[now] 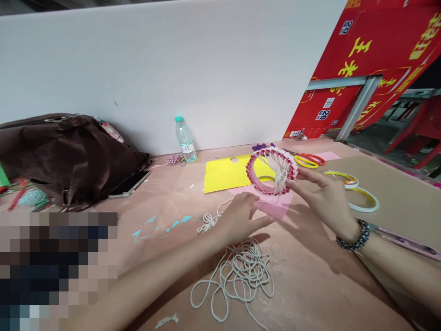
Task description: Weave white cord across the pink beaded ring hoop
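Observation:
A pink and white ring [253,177] with dark red trim and white strings across its middle is held up above the table. My right hand [322,197] grips its right edge between thumb and fingers. Just below and left of the ring is my left hand [245,215], its thumb apart from the bent fingers and nothing visible between them. A thin white string runs near its fingertips. Beneath my left wrist, a loose heap of white cord [246,271] lies on the table, with a smaller tangle [208,222] to the left.
Yellow paper [220,174] and pink paper [279,209] lie behind the hands. Scissors [312,160] and tape rolls [365,200] are at the right. A bottle [186,140], a phone [130,185] and a brown bag [65,156] stand or lie at the left.

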`<state>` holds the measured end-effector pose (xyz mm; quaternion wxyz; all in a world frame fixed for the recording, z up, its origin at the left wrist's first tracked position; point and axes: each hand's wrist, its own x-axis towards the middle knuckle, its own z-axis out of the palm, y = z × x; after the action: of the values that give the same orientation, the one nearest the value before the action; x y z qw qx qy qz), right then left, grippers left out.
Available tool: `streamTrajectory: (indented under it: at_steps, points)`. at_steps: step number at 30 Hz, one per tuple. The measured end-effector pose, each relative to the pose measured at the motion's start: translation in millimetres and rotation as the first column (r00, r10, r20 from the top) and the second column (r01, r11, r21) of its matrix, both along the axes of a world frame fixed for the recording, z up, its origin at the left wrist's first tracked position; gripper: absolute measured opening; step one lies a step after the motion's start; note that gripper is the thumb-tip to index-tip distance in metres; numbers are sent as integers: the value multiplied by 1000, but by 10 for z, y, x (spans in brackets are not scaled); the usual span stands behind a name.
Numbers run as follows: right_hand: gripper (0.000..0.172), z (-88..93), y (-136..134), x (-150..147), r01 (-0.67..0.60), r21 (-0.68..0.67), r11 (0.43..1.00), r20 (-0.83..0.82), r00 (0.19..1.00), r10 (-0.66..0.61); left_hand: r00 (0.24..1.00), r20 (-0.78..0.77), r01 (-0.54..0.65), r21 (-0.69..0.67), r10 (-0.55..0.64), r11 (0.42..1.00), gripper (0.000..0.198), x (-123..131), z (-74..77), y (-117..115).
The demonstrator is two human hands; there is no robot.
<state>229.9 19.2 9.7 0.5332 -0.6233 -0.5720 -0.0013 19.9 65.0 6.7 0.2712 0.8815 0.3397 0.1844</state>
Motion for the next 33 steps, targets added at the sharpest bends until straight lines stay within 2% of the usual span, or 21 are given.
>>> streamTrajectory:
  at_steps: [4, 5, 7, 8, 10, 13, 16, 21, 24, 26, 29, 31, 33]
  points:
    - [42, 21, -19, -68, -75, -42, 996, -143, 987, 68, 994, 79, 78, 1, -78, 997, 70, 181, -143, 26]
    - [41, 28, -13, -72, -125, -57, 991, -208, 972, 111, 990, 97, 100, 4, -100, 995, 62, 213, -161, 35]
    - [38, 41, 7, -62, -209, -69, 975, -325, 929, 176, 974, 156, 169, -6, -166, 986, 32, 257, -162, 41]
    - [37, 44, 22, -47, -227, -67, 972, -362, 913, 189, 959, 204, 206, -23, -197, 978, 26, 266, -147, 34]
    - [34, 37, 64, 7, -234, -49, 971, -388, 900, 197, 926, 312, 251, -80, -215, 965, 34, 248, -93, -9]
    - [34, -18, 149, 129, -255, -17, 967, -409, 884, 226, 912, 385, 222, -166, -144, 961, 32, 137, 3, -127]
    - [40, -110, 231, 247, -232, -17, 972, -384, 900, 208, 901, 416, 177, -102, -120, 979, 29, -18, 58, -236]
    - [40, -210, 282, 320, -157, -47, 987, -206, 968, 144, 912, 410, 80, -117, -25, 990, 30, -181, 39, -281]
    - [41, -192, 269, 307, -144, -47, 988, -227, 965, 130, 920, 388, 17, -180, 55, 983, 33, -205, 7, -232]
    - [40, -154, 248, 274, -199, -32, 979, -342, 923, 176, 908, 393, -43, -266, 149, 963, 36, -201, -21, -167]
    - [36, -87, 201, 196, -354, -7, 935, -541, 788, 294, 861, 414, -93, -441, 294, 893, 40, -186, -71, -53]
    - [33, -53, 168, 144, -446, 5, 895, -629, 695, 350, 845, 419, -82, -514, 333, 854, 41, -181, -96, 4]
    - [32, -37, 142, 107, -489, 9, 872, -676, 640, 366, 848, 407, -63, -558, 339, 828, 40, -182, -109, 29]
